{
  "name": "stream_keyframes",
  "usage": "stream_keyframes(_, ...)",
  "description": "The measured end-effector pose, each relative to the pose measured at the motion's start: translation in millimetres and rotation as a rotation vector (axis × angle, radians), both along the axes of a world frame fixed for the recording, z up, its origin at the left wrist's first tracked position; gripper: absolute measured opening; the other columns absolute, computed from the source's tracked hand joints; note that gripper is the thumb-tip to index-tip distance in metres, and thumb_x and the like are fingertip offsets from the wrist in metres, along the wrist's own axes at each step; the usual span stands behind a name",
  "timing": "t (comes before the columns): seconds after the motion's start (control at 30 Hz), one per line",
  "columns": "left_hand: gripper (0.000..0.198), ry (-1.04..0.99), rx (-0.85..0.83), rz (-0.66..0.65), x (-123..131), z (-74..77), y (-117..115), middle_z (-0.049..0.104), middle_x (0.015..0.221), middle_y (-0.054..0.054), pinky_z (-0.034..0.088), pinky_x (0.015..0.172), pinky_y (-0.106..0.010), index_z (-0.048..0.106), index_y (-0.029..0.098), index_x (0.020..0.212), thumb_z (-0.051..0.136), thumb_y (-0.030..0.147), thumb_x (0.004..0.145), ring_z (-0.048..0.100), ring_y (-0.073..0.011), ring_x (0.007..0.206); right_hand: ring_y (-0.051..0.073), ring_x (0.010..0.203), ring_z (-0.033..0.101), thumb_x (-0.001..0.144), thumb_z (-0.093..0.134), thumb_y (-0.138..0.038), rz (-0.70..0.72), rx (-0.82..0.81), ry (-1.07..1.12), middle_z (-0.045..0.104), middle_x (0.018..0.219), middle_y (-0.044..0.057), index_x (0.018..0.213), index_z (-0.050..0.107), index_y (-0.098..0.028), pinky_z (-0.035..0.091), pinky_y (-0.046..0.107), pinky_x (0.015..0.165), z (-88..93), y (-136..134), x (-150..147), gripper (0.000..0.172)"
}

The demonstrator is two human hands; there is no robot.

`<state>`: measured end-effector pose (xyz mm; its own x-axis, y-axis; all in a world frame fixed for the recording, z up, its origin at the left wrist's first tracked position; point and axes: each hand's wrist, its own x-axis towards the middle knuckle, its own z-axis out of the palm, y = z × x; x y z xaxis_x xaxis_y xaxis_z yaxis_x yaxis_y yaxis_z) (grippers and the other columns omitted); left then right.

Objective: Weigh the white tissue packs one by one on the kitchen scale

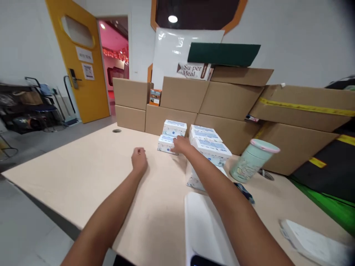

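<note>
My left hand (139, 159) rests on the table with its fingers curled in, and nothing shows in it. Farther forward, my right hand (181, 145) has its fingers on the right end of a white tissue pack (165, 145) with a small floral print. A second tissue pack (174, 128) sits right behind that one, its top higher. Just right of my right hand is a taller stack of similar tissue packs (212, 147), partly hidden by my right forearm.
Cardboard boxes (181, 94) form a wall along the table's back edge. At right stand a mint-green tumbler (251, 162) and a white flat item (313, 242). A white sheet-like object (199, 221) lies under my right arm. A yellow door (83, 66) stands open behind.
</note>
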<state>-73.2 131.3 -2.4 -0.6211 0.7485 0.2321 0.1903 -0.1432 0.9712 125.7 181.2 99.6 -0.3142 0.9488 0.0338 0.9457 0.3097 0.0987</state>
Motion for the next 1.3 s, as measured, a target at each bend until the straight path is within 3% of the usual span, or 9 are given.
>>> stream_keyframes(0.27, 0.015, -0.113, -0.046, -0.037, 4, -9.3, -2, 0.081, 0.102, -0.004, 0.054, 0.072, -0.030, 0.069, 0.023, 0.094, 0.054, 0.019, 0.095, 0.068, -0.0163, 0.071, 0.037, 0.149, 0.049, 0.092, 0.076, -0.049, -0.023, -0.081, 0.073, 0.054, 0.156, 0.020, 0.132, 0.061, -0.021, 0.039, 0.048, 0.120, -34.9, 43, -9, 0.051)
stream_keyframes(0.4, 0.015, -0.120, -0.055, -0.040, 4, -7.2, -6, 0.080, 0.103, -0.004, 0.053, 0.075, -0.031, 0.069, 0.023, 0.094, 0.055, 0.019, 0.095, 0.068, -0.0172, 0.074, 0.038, 0.143, 0.055, 0.086, 0.076, -0.059, -0.019, -0.200, 0.105, 0.059, 0.154, 0.020, 0.129, 0.065, -0.021, 0.046, 0.046, 0.111, -17.9, 52, -7, 0.059)
stream_keyframes(0.57, 0.016, -0.130, -0.030, 0.012, 0, -7.3, -2, 0.073, 0.083, 0.000, 0.051, 0.077, -0.031, 0.070, 0.024, 0.092, 0.057, 0.015, 0.092, 0.068, -0.0197, 0.078, 0.041, 0.135, 0.067, 0.070, 0.081, -0.083, -0.010, -0.371, 0.127, 0.066, 0.154, 0.019, 0.144, 0.066, -0.021, 0.055, 0.047, 0.104, 5.2, 46, -14, 0.098)
stream_keyframes(0.77, 0.015, -0.137, 0.016, 0.052, 1, -2.5, 5, 0.065, 0.078, 0.002, 0.049, 0.078, -0.030, 0.066, 0.023, 0.090, 0.055, 0.014, 0.094, 0.065, -0.0188, 0.080, 0.047, 0.167, 0.033, 0.059, 0.097, -0.068, -0.011, -0.355, 0.091, 0.022, 0.184, 0.026, 0.179, 0.012, -0.024, 0.038, 0.060, 0.128, -17.7, -9, -26, 0.154)
stream_keyframes(0.87, 0.014, -0.122, 0.019, 0.017, 5, 0.4, 7, 0.063, 0.078, 0.004, 0.047, 0.079, -0.028, 0.065, 0.022, 0.091, 0.056, 0.012, 0.097, 0.063, -0.0162, 0.079, 0.041, 0.163, 0.041, 0.071, 0.096, -0.048, 0.027, -0.355, 0.100, 0.028, 0.182, 0.023, 0.179, 0.006, -0.025, 0.039, 0.049, 0.129, -8.0, -36, -15, 0.143)
stream_keyframes(0.93, 0.017, -0.118, 0.020, -0.001, 7, 0.8, 9, 0.062, 0.080, 0.005, 0.046, 0.078, -0.028, 0.063, 0.020, 0.099, 0.051, 0.009, 0.100, 0.059, -0.0134, 0.075, 0.043, 0.156, 0.049, 0.073, 0.093, -0.038, 0.144, -0.239, 0.115, 0.043, 0.174, 0.020, 0.177, 0.019, -0.027, 0.043, 0.053, 0.126, 11.2, -55, 4, 0.128)
stream_keyframes(1.1, 0.018, -0.078, 0.045, -0.091, 11, 1.3, 9, 0.060, 0.080, 0.005, 0.044, 0.081, -0.031, 0.063, 0.015, 0.104, 0.048, 0.005, 0.104, 0.055, -0.0116, 0.076, 0.044, 0.144, 0.056, 0.079, 0.087, -0.042, 0.366, -0.041, 0.254, 0.055, 0.162, 0.015, 0.172, 0.032, -0.031, 0.050, 0.059, 0.117, 59.1, -146, 77, 0.108)
stream_keyframes(1.2, 0.016, -0.029, 0.060, -0.129, 16, 2.1, 6, 0.060, 0.076, 0.005, 0.043, 0.081, -0.034, 0.065, 0.017, 0.101, 0.054, 0.004, 0.103, 0.054, -0.0135, 0.075, 0.044, 0.142, 0.057, 0.084, 0.081, -0.038, 0.432, -0.026, 0.252, 0.058, 0.159, 0.017, 0.170, 0.037, -0.027, 0.050, 0.062, 0.115, 55.2, -208, 118, 0.098)
stream_keyframes(1.3, 0.018, 0.004, 0.070, -0.177, 31, 3.2, 1, 0.061, 0.077, 0.006, 0.045, 0.084, -0.033, 0.065, 0.021, 0.100, 0.055, 0.006, 0.102, 0.056, -0.0134, 0.076, 0.044, 0.149, 0.053, 0.085, 0.076, -0.034, 0.421, -0.098, 0.224, 0.058, 0.162, 0.016, 0.170, 0.039, -0.029, 0.039, 0.071, 0.126, 29.3, -241, 145, 0.093)
